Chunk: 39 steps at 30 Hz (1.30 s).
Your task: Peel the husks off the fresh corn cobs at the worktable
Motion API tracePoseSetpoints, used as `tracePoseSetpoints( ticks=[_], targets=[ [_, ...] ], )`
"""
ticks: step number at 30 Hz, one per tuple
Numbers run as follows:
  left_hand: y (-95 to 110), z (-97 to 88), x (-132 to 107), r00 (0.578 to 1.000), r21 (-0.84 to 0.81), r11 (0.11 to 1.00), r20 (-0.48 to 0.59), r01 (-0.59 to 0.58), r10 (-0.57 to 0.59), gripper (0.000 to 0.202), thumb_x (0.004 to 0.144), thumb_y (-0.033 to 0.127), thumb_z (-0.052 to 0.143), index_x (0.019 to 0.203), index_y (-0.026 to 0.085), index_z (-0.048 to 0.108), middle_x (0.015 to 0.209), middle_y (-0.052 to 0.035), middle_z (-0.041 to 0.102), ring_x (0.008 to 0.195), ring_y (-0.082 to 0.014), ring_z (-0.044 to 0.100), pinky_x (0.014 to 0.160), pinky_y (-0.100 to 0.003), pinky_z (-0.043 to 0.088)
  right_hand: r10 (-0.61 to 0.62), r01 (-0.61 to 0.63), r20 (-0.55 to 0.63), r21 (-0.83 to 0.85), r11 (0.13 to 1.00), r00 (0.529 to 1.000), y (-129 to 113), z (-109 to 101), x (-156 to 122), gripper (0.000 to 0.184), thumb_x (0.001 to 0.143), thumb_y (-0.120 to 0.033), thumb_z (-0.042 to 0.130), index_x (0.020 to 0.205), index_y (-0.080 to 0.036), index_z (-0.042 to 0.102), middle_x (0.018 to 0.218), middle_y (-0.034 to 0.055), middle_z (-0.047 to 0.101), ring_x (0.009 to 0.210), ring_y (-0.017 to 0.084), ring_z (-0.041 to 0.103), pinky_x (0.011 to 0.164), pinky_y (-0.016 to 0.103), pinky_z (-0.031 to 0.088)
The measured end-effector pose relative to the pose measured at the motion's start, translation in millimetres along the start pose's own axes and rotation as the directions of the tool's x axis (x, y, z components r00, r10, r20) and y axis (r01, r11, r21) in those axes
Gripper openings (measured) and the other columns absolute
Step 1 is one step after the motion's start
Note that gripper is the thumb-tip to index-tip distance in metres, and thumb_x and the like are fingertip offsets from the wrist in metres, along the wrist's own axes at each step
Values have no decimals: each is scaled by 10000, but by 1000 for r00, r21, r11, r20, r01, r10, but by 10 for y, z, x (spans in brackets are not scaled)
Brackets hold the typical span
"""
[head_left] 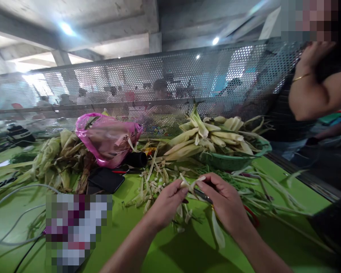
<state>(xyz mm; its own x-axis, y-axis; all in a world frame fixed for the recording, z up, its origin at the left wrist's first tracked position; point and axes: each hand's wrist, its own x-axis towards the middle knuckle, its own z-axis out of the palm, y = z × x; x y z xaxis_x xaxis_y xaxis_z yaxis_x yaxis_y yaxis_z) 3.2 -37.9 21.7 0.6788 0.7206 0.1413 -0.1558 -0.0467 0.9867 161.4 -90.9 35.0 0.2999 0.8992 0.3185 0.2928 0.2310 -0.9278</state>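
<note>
Both hands meet over the table's front middle, pinching a small pale strip of corn husk between them. My left hand grips its left end with thumb and fingers closed. On the other end, my right hand is closed too. Dark scissor blades show beside the right fingers, and a red handle appears past that hand; whether the palm holds the scissors or they lie below, I cannot tell. A loose husk piece hangs or lies under the right hand. Cut husk scraps litter the table beyond.
A green basket heaped with corn husks stands at back right. Left of it are a pink plastic bag, a black wallet-like item and dried husks. Cables cross the left. A person stands right, by a perforated metal screen.
</note>
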Motion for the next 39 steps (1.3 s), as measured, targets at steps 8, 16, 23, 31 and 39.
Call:
tracePoseSetpoints(
  ticks=[8,16,23,31,39],
  targets=[
    [-4,-10,18,997,-145,989,-72,-5,-5,296,877,442,555,918,150,532,875,-25,517,786,-114,472,717,-227,408,97,-131,289,100,986,953,25,88,0,317,880,-488,569,823,-180,616,750,22,566,722,171,532,657,268,447],
    [23,21,0,982,-355,930,-116,100,-149,318,805,426,658,861,147,515,754,13,460,626,-69,405,612,-199,397,10,16,178,-142,990,984,6,49,-20,311,895,-421,514,682,-194,500,645,-26,426,624,140,399,568,250,327],
    [60,-6,13,969,-454,888,-183,69,-168,378,747,457,712,794,158,486,654,55,401,550,-49,358,617,-192,373,21,15,182,-195,981,983,63,11,-1,328,893,-436,511,673,-193,500,630,-24,449,612,140,417,560,254,323],
    [24,-93,28,988,-73,997,-153,23,-34,362,844,515,569,854,155,539,796,3,480,699,-99,400,669,-212,339,54,-47,259,-34,998,964,-6,-2,50,293,851,-474,596,960,-206,650,922,49,660,856,216,593,732,297,463],
    [43,1,4,1000,114,994,-27,1,2,326,882,486,515,821,166,522,735,26,377,699,-110,338,664,-225,297,-78,84,44,-149,985,996,-16,8,6,205,845,-397,601,790,-201,629,749,24,615,720,186,543,666,283,434]
  ],
)
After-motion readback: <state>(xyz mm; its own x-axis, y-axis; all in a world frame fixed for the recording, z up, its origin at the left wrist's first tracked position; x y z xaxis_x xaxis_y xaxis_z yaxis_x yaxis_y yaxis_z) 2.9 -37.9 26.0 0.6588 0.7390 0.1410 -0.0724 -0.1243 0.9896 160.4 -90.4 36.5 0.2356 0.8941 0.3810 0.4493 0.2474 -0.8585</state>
